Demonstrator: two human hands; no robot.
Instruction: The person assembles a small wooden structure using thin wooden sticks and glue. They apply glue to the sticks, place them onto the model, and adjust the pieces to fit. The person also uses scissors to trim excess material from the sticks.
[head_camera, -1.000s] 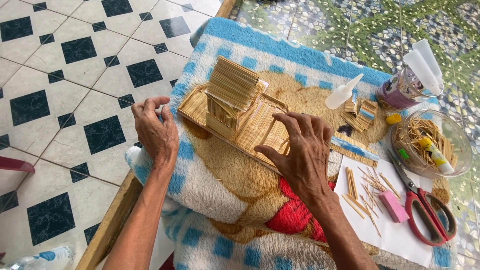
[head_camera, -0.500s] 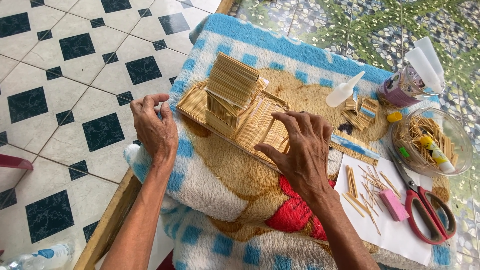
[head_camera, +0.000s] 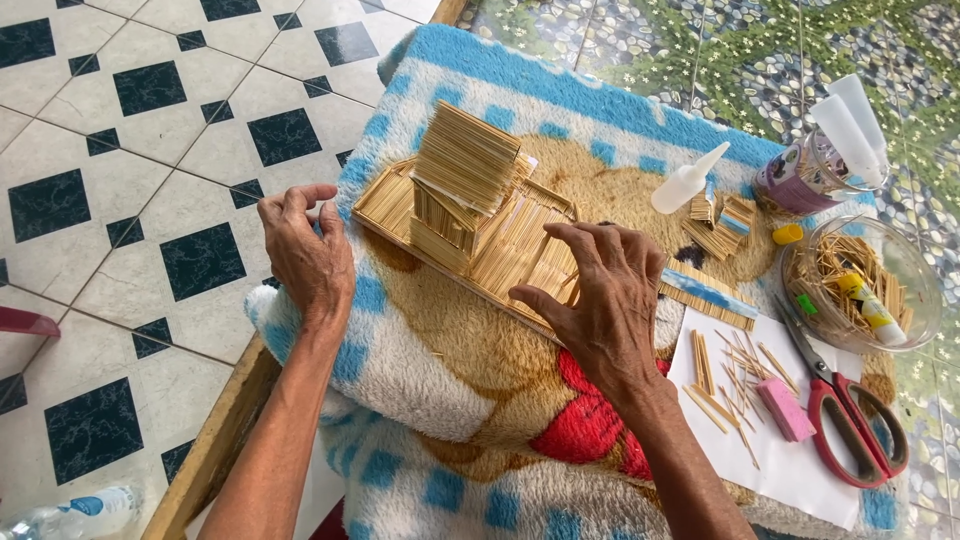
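Note:
A small house of thin wooden sticks (head_camera: 468, 205) stands on a stick base on a fluffy blue, white and tan blanket (head_camera: 430, 350). My left hand (head_camera: 305, 250) rests on the blanket just left of the base, fingers curled, holding nothing I can make out. The fingertips of my right hand (head_camera: 600, 295) touch the base's near right edge, with the fingers spread over it.
Right of the house lie a white glue bottle (head_camera: 688, 180), small stick panels (head_camera: 722, 222), a flat stick strip (head_camera: 706, 297), loose sticks and a pink eraser (head_camera: 786, 408) on white paper, red scissors (head_camera: 850, 415), and a glass bowl of sticks (head_camera: 860, 285). Tiled floor lies to the left.
Both hands stay almost where they were; the house and base have not visibly moved.

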